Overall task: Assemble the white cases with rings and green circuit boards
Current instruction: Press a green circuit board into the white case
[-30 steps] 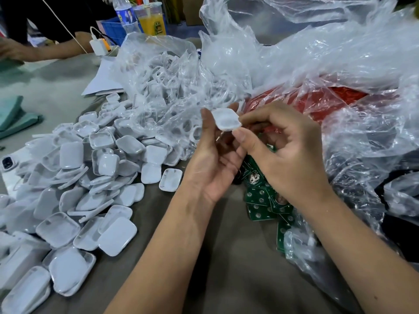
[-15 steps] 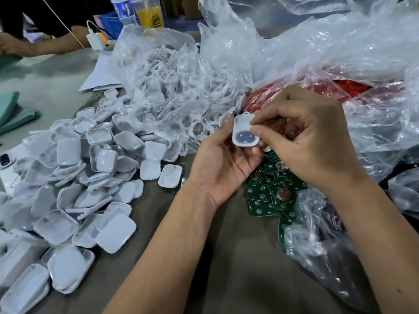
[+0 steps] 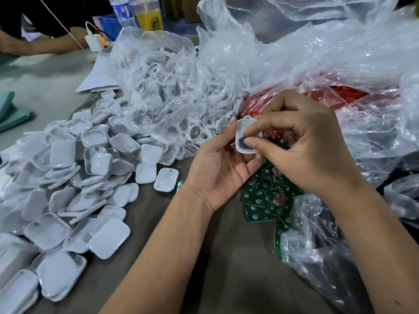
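My left hand (image 3: 221, 165) holds a small white case (image 3: 245, 129) with a loop at its top, its hollow side facing me. My right hand (image 3: 301, 146) pinches the case's right edge, with index finger and thumb over its inside. Something dark shows inside the case under the thumb. Green circuit boards (image 3: 267, 196) with round silver cells lie heaped on the table just below both hands. A large pile of white case halves (image 3: 74, 177) spreads over the left of the table. A clear bag of white ring pieces (image 3: 172, 96) lies behind that pile.
A clear bag with red pieces (image 3: 340, 94) sits behind my right hand, and loose plastic film (image 3: 317, 243) covers the right side. Another person's arm (image 3: 34, 45), a charger, a water bottle and an orange drink cup (image 3: 148, 15) are at the far left edge. Bare table (image 3: 226, 268) lies between my forearms.
The case was turned from its smooth back to its hollow side and lowered slightly. My right fingers moved onto its inside and now cover more of the dark part.
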Tool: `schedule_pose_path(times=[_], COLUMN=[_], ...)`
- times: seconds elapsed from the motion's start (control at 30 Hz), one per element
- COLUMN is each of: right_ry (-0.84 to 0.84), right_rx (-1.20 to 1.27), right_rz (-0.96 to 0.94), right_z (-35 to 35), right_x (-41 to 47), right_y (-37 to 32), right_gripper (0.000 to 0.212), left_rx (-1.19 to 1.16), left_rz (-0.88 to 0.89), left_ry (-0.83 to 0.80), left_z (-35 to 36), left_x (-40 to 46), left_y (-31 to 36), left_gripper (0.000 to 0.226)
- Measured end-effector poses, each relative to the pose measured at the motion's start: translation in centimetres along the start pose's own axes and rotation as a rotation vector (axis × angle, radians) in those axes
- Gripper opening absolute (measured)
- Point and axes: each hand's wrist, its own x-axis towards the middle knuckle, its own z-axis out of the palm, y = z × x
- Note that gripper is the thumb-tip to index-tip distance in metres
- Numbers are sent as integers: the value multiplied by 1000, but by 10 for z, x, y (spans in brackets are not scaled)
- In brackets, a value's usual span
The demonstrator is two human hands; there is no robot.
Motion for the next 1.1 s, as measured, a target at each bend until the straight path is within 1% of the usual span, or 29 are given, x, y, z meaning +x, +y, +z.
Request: schedule_pose_path(times=[0.13,0.27,0.47,0.67,0.73,0.8,0.97,1.1], right_ry=[-13,-17,59,43,20,3,0,-7], right_rx=[20,31,86,138,137,119,110,68], right_rz=[15,16,-8,-41,-49,-51,-48,-70], right_z=[0,0,-3,-2,-1,1,2,3], right_x=[0,0,0,-2,-2,-3,-2,-3], right_y=[1,2,1,1,1,1,1,3], right_gripper=[10,10,6,28,27,25,25,28], left_rx=[2,-8,-19,-37,-45,-50,-44,-41], left_rz=[-2,-8,2,9,6,5,12,10], left_ry=[-6,-5,-23,-10,-4,-2,-7,-1], left_z=[0,-1,-3,-5,-5,-4,-4,-5], left_x=[0,1,1,3,3,3,3,4], left_y=[0,-1,-1,0,0,0,0,-1], left_gripper=[28,25,28,35,35,31,29,41])
